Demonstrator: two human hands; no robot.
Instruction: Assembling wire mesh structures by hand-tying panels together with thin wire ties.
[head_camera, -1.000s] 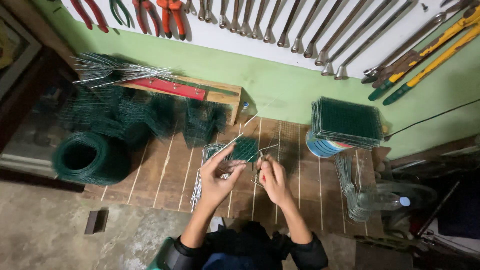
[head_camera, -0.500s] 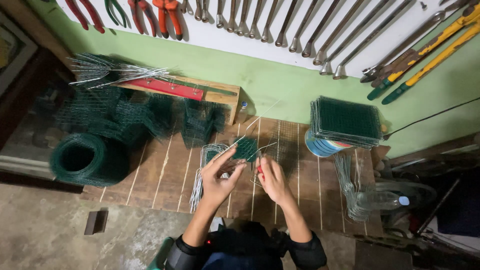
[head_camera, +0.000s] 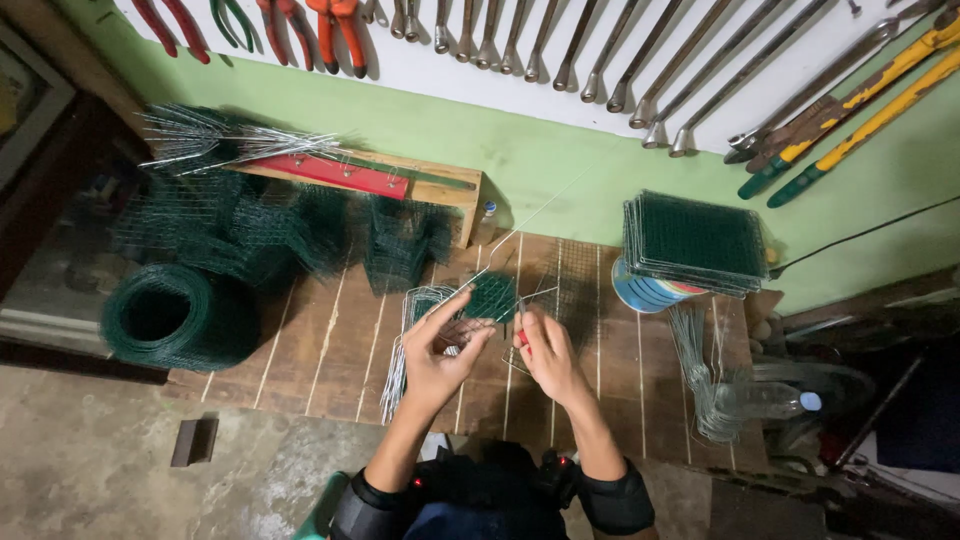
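Note:
My left hand (head_camera: 440, 352) pinches a small green wire mesh piece (head_camera: 492, 296) over the wooden board floor (head_camera: 330, 350). My right hand (head_camera: 547, 352) grips a red-handled tool (head_camera: 521, 338) whose tip touches the mesh and a thin wire frame (head_camera: 530, 300). A long thin wire (head_camera: 530, 215) runs up from the mesh toward the wall. Under my left hand lies a bundle of bent grey wires (head_camera: 410, 340).
A roll of green mesh (head_camera: 165, 318) lies at the left, with loose mesh shapes (head_camera: 300, 235) behind it. A stack of mesh panels (head_camera: 695, 243) sits on a round tin at the right. More wires and a plastic bottle (head_camera: 760, 400) lie at the right. Tools hang on the wall (head_camera: 600, 60).
Both hands stay over the mesh piece; the fingers shift only slightly as they work the wire.

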